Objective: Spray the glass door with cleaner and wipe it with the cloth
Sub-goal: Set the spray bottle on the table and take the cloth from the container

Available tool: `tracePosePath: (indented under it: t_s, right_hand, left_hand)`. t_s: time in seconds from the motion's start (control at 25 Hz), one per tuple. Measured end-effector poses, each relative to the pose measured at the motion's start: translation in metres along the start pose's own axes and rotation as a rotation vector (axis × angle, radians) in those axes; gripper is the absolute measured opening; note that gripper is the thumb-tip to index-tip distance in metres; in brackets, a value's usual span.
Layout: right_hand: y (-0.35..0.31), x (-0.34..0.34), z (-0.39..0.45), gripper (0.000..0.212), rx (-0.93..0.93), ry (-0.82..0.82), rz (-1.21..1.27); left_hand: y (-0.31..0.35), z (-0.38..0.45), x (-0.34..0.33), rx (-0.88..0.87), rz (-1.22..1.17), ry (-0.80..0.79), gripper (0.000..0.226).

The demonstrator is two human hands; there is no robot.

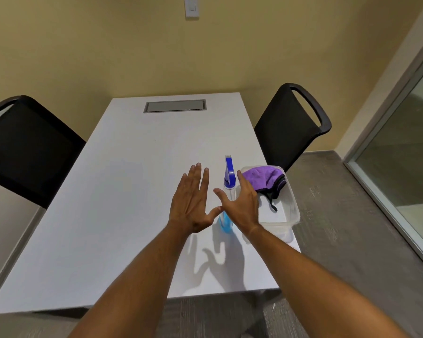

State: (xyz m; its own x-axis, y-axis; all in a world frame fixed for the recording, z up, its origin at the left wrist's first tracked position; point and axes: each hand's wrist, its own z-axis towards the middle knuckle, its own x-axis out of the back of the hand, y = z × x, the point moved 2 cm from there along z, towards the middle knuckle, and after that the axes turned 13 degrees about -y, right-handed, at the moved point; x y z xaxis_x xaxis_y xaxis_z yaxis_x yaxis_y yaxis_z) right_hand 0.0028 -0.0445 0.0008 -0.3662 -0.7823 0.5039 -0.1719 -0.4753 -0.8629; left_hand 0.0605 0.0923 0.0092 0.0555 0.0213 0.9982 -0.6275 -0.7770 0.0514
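Note:
A clear spray bottle [228, 189] with a blue trigger head and blue liquid stands upright on the white table [122, 191], near its right edge. To its right a purple cloth [264, 178] lies in a clear plastic tub [292, 211]. My left hand [193, 203] hovers open, fingers spread, just left of the bottle. My right hand [242, 203] is open too, held over the bottle's right side and hiding part of it; it grips nothing. The glass door [405, 152] with its pale frame is at the far right.
Two black chairs flank the table, one at the left [27, 152] and one at the back right [291, 125]. A grey cable hatch [175, 106] is set into the table's far end. Grey floor [340, 228] runs between table and door.

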Motion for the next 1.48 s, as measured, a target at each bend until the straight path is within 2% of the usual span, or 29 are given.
tracePosePath:
  t_s: [0.2,0.6,0.76,0.96,1.28,1.48]
  right_hand:
    - [0.014,0.029,-0.016,0.086,0.068,-0.05,-0.227]
    - [0.057,0.122,-0.039,0.082,0.234,-0.168,-0.385]
    - [0.072,0.156,-0.041,0.085,0.296,-0.21,-0.454]
    - [0.09,0.183,-0.027,0.084,0.315,-0.229,-0.498]
    - [0.114,0.205,0.015,0.075,0.267,-0.258,-0.487]
    - [0.121,0.196,0.063,0.067,0.176,-0.316,-0.456]
  left_hand:
    - [0.023,-0.02,0.006,0.038,-0.016,0.002,0.11]
    - [0.125,-0.056,0.011,0.201,-0.022,0.06,0.103]
    - [0.168,-0.054,0.01,0.187,-0.066,0.056,0.096]
    - [0.204,-0.03,0.013,0.148,-0.018,0.027,0.099]
    - [0.213,0.035,-0.004,0.106,-0.038,-0.033,0.099]
    - [0.188,0.085,-0.023,0.131,-0.089,-0.18,0.097]
